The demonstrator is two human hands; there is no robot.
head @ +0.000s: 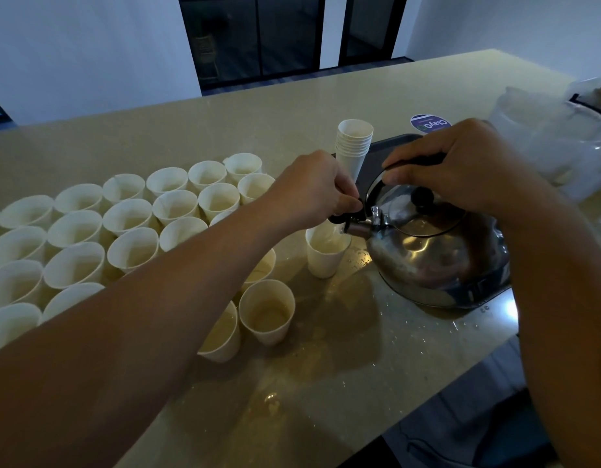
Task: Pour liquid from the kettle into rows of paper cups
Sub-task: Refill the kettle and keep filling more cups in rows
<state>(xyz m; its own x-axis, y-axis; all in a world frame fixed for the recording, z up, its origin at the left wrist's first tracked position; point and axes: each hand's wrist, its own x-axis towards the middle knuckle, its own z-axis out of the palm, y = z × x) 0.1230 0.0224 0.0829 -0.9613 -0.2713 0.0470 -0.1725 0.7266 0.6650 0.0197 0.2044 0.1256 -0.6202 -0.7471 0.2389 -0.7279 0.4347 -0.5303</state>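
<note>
A steel kettle [437, 251] sits tilted on the beige bench [292, 106], its spout [358, 228] just over the rim of a single paper cup [326, 251] that stands apart from the rest. The right hand [461, 163] is curled round the black handle [424, 161] arching over the lid. The left hand [312, 187] pinches the black cap lever [346, 216] at the spout tip with fingertips closed on it.

To the left, rows of paper cups [123, 228] crowd the bench, packed rim to rim; the left forearm crosses over the nearer ones and hides several. Two more cups [267, 310] near the forearm hold pale liquid. Behind the hands, a stack of nested cups [353, 143] stands upright at the edge of a dark tray [390, 146]. A round purple sticker [430, 123] lies beyond the tray, and crumpled clear plastic [545, 143] sits at the far right. Water drops and a wet patch [346, 298] spread across the bench around the kettle and single cup.
</note>
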